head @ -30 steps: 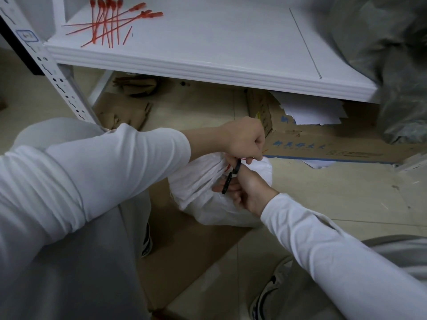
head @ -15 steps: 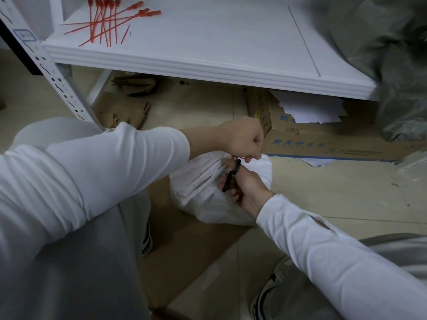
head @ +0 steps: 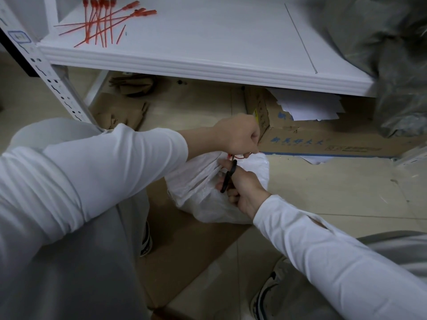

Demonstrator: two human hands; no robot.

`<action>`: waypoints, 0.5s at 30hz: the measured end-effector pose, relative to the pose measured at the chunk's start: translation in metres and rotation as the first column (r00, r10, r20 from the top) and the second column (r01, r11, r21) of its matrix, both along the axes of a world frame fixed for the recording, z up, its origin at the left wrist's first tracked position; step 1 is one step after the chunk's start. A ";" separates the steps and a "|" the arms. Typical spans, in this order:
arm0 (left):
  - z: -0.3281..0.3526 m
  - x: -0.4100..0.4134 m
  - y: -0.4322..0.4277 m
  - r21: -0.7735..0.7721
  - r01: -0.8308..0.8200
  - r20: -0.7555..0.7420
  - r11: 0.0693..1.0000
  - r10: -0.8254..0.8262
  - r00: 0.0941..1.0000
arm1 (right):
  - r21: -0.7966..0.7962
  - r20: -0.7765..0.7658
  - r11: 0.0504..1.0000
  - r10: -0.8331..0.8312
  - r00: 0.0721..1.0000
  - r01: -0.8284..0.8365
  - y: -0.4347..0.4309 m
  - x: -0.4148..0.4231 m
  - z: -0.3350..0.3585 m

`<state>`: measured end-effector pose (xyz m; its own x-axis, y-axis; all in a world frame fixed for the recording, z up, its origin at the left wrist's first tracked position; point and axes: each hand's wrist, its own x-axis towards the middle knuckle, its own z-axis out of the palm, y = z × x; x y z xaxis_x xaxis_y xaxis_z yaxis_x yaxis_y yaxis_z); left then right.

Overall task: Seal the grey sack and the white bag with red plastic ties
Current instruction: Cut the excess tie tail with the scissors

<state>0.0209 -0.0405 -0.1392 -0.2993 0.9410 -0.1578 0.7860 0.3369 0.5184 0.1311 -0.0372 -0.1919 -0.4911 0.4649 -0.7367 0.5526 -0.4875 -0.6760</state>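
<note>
Here, crinkled white bag (head: 208,204), neck gathered, red tie (head: 238,156), black tool (head: 228,176)

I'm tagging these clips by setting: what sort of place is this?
Probably a storeroom or packing area: a white metal shelving rack holding loose red plastic ties, a brown cardboard box of papers beneath it, a grey plastic sack.

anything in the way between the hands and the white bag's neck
Nothing visible does. The left hand pinches the red tie right at the gathered neck of the white bag; the right hand, gripping a black tool, is against the neck just below.
</note>
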 end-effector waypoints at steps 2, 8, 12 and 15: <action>0.002 0.000 0.000 -0.006 -0.007 -0.012 1.000 0.007 1.000 | -0.017 -0.001 0.999 -0.030 1.000 0.030 0.003 -0.001 -0.001; 0.004 0.005 0.000 0.072 -0.083 -0.016 0.994 0.084 0.996 | -0.115 0.034 0.993 -0.022 0.999 0.026 0.014 -0.008 0.003; 0.001 0.006 -0.003 0.088 -0.052 -0.029 0.995 0.055 0.998 | -0.109 0.038 0.994 0.007 0.999 -0.003 0.016 -0.009 0.000; 0.000 0.004 -0.004 0.099 -0.021 -0.080 0.995 0.029 0.996 | -0.067 0.031 0.998 0.001 1.000 0.001 0.019 -0.009 0.001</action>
